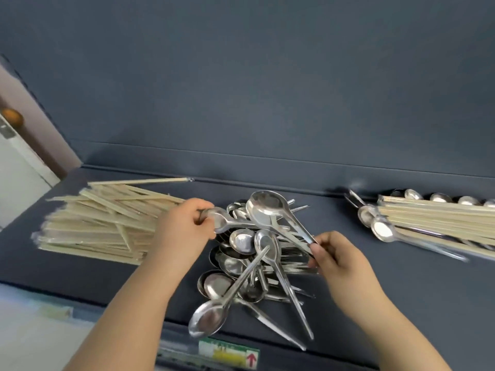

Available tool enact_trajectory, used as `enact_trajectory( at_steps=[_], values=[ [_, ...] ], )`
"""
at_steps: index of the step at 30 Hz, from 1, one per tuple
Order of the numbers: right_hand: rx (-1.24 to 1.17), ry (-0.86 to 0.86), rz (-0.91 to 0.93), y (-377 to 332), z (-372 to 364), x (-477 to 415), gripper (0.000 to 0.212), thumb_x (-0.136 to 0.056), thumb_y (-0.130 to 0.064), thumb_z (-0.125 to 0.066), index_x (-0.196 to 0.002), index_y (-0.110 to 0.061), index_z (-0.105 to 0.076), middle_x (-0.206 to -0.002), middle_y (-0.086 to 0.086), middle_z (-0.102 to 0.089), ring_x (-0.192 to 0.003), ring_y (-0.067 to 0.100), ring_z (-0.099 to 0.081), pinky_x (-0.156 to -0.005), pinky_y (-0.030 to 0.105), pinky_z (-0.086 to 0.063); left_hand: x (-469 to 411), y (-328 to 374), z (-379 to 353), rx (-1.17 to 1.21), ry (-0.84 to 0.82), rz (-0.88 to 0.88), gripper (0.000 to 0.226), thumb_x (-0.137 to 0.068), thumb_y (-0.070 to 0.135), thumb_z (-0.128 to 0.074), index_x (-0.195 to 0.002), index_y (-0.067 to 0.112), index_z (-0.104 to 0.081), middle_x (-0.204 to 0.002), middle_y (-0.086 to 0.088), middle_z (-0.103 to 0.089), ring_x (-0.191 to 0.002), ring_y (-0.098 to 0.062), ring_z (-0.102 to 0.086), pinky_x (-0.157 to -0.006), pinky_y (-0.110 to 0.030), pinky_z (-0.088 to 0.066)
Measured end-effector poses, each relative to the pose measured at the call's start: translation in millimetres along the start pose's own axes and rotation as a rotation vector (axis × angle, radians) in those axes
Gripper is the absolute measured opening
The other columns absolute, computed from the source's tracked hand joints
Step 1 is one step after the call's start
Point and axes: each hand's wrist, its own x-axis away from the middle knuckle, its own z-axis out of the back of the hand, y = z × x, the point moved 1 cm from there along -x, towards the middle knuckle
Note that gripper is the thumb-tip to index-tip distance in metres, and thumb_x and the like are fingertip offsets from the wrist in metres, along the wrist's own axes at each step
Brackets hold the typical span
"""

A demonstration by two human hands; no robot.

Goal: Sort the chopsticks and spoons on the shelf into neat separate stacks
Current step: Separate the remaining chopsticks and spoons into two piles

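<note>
**Snag risk in the spoon heap**

Gripping low spoon (222, 222) by the bowl in curled left fingers (197, 210); pinching raised spoon (265, 207) by its handle tip in right fingers (318, 250). Between both: tangled spoon heap (241, 266) on shelf (401, 290). Chopsticks (101, 223) just outside left fingers. Liable to snag crossed handles on lifting, spilling spoons off the near edge.

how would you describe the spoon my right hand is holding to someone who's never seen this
On the dark grey shelf, go to the tangled heap of steel spoons in the middle, right of the pale wooden chopstick pile. The spoon sits highest, its wide bowl facing up at the back, handle tip pinched by the right hand.
</note>
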Motion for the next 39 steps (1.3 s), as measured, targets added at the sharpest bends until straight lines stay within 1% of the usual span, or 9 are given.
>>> enact_trajectory(
  at_steps=[5, 9, 12, 14, 16, 21, 27, 32, 39],
  values=[
    [0.008, 0.092, -0.099, 3, -1, 15, 0.016, -0.092, -0.016, -0.053, -0.078, -0.023, -0.055, -0.069, -0.012, -0.065, -0.068, 0.018, -0.062, -0.073, 0.041, -0.05, -18, 7, -20, 0.033, -0.155, -0.075, 0.034, -0.088, 0.021, -0.063, -0.122, 0.016, -0.06, -0.088, 0.006, -0.07, -0.072, -0.011, -0.068, -0.081, -0.037, -0.054],
    [0.059, 0.086, -0.075, -2, -4, 17, 0.019, -0.092, -0.016, -0.053, -0.075, -0.025, -0.054, -0.067, -0.015, -0.064, -0.071, 0.022, -0.06, -0.068, 0.032, -0.047, -21, -1, -19, -0.012, -0.174, -0.098, 0.046, -0.088, 0.022, -0.064, -0.132, 0.019, -0.053, -0.116, 0.004, -0.063, -0.086, -0.014, -0.065, -0.086, -0.033, -0.052],
    [0.083, 0.032, -0.047, -7, -9, 13, 0.019, -0.092, -0.016, -0.053, -0.076, -0.026, -0.053, -0.069, -0.013, -0.065, -0.067, 0.02, -0.056, -0.066, 0.028, -0.044, -12, -7, -3, -0.15, -0.107, -0.212, 0.031, -0.086, 0.024, -0.065, -0.116, 0.028, -0.061, -0.104, 0.012, -0.061, -0.075, -0.001, -0.057, -0.067, -0.011, -0.041],
    [0.087, -0.006, -0.039, -7, -12, 9, 0.019, -0.093, -0.017, -0.053, -0.076, -0.026, -0.054, -0.069, -0.012, -0.065, -0.065, 0.017, -0.056, -0.066, 0.026, -0.043, 1, -8, 10, -0.286, -0.135, -0.308, 0.008, -0.084, 0.032, -0.066, -0.089, 0.037, -0.062, -0.088, 0.017, -0.057, -0.072, 0.002, -0.052, -0.064, -0.015, -0.041],
    [0.08, -0.027, -0.029, -7, -15, 4, 0.018, -0.093, -0.017, -0.053, -0.077, -0.025, -0.054, -0.066, -0.008, -0.065, -0.062, 0.007, -0.056, -0.067, 0.021, -0.044, 19, -11, 16, -0.449, -0.29, -0.344, 0.013, -0.082, 0.048, -0.062, -0.08, 0.036, -0.058, -0.081, 0.019, -0.055, -0.073, 0.003, -0.052, -0.066, -0.021, -0.047],
    [0.101, -0.048, -0.005, -7, -23, -5, 0.015, -0.094, -0.014, -0.051, -0.082, -0.022, -0.053, -0.07, -0.004, -0.064, -0.061, -0.007, -0.056, -0.061, 0.004, -0.039, 48, -23, 15, -0.685, -0.465, -0.349, 0.033, -0.077, 0.067, -0.055, -0.093, 0.04, -0.046, -0.094, 0.019, -0.049, -0.085, 0.001, -0.053, -0.071, -0.022, -0.045],
    [0.181, -0.054, 0.006, 3, -31, -4, 0.015, -0.094, -0.019, -0.05, -0.082, -0.028, -0.051, -0.073, -0.008, -0.064, -0.073, 0.002, -0.057, -0.061, 0.009, -0.04, 49, -36, 1, -0.472, -0.443, -0.257, 0.023, -0.086, 0.029, -0.063, -0.095, 0.031, -0.042, -0.092, 0.015, -0.044, -0.081, -0.003, -0.05, -0.073, -0.019, -0.043],
    [0.169, -0.042, 0.014, 6, -31, -5, 0.02, -0.094, -0.017, -0.05, -0.08, -0.031, -0.05, -0.077, -0.006, -0.064, -0.08, 0.012, -0.061, -0.07, 0.018, -0.045, 48, -36, -5, -0.421, -0.356, -0.245, 0.02, -0.088, 0.022, -0.06, -0.093, 0.026, -0.042, -0.089, 0.011, -0.045, -0.08, -0.006, -0.049, -0.072, -0.02, -0.043],
    [0.159, -0.008, 0.043, 2, -27, 0, 0.022, -0.094, -0.017, -0.051, -0.08, -0.034, -0.049, -0.079, -0.007, -0.064, -0.08, 0.013, -0.058, -0.069, 0.018, -0.042, 52, -30, 7, -0.616, -0.458, -0.281, 0.04, -0.077, 0.055, -0.065, -0.086, 0.033, -0.034, -0.088, 0.015, -0.042, -0.074, -0.003, -0.048, -0.061, -0.022, -0.038]
  ],
)
